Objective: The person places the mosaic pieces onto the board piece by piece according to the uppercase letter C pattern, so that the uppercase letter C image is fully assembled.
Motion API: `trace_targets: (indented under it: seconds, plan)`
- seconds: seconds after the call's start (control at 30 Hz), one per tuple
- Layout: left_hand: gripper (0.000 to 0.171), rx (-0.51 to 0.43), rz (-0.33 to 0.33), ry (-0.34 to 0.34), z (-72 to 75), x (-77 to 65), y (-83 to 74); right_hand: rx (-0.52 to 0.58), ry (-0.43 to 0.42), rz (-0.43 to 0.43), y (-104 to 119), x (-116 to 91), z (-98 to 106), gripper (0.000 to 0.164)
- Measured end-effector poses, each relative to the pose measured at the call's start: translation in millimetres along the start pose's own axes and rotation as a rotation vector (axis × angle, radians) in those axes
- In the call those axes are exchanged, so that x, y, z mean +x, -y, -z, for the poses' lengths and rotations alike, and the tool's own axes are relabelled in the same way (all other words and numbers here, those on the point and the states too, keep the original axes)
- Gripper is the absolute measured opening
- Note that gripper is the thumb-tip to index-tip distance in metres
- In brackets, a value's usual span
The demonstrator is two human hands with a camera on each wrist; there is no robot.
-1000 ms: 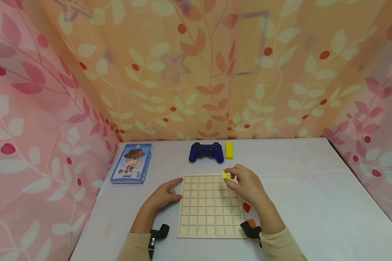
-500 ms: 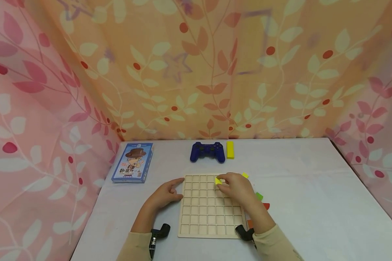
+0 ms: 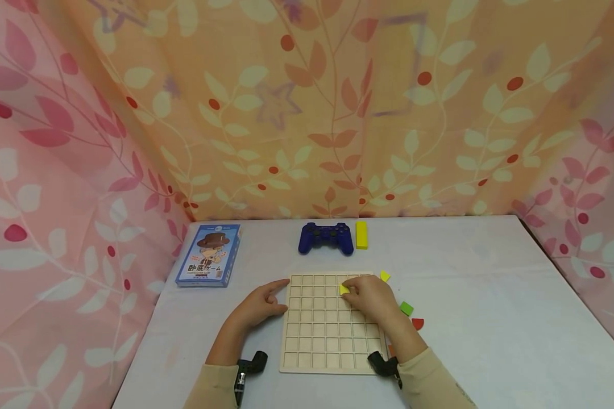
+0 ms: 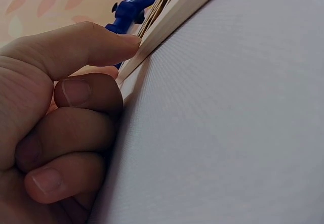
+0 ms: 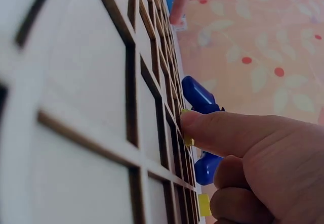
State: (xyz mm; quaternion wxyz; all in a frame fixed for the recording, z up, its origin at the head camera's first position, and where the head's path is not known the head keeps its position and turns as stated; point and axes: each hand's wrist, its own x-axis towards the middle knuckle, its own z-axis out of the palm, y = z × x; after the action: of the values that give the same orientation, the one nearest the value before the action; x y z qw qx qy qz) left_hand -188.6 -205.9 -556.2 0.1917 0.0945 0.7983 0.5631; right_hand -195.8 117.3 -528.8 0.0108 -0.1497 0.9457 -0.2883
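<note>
A pale wooden grid board (image 3: pixel 307 345) lies flat on the white table. My left hand (image 3: pixel 258 305) rests at its left side, the straight index finger and the thumb touching the edge. In the left wrist view the other fingers are curled under the palm and hold nothing. My right hand (image 3: pixel 372 298) pinches a small yellow piece (image 3: pixel 343 289) between thumb and index finger, low over a cell in the board's upper right part. The right wrist view shows the thumb against this yellow piece (image 5: pixel 189 141); its far side is hidden.
Right of the board lie another yellow piece (image 3: pixel 385 276), a green square (image 3: pixel 406 308), a red piece (image 3: pixel 418 324) and a partly hidden orange piece (image 3: pixel 391 351). Behind it are a blue game controller (image 3: pixel 326 237) and a yellow bar (image 3: pixel 361 235). A blue box (image 3: pixel 208 255) sits left.
My right hand has brought the yellow piece left and nearer from the board's far edge, down onto a cell. Loose pieces on the right came into view. My left hand has stayed put.
</note>
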Motion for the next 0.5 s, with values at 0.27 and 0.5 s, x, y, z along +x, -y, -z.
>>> trace_targets:
  seconds: [0.27, 0.5]
  plan:
    - [0.075, 0.003, 0.018, -0.004, -0.2, -1.1, -2.6, 0.030, -0.029, -0.046, -4.6, -0.8, -2.7, 0.017]
    - [0.074, 0.008, 0.035, -0.013, -1.9, -1.8, -5.4, 0.011, -0.017, -0.082, -2.3, 0.9, -5.6, 0.014]
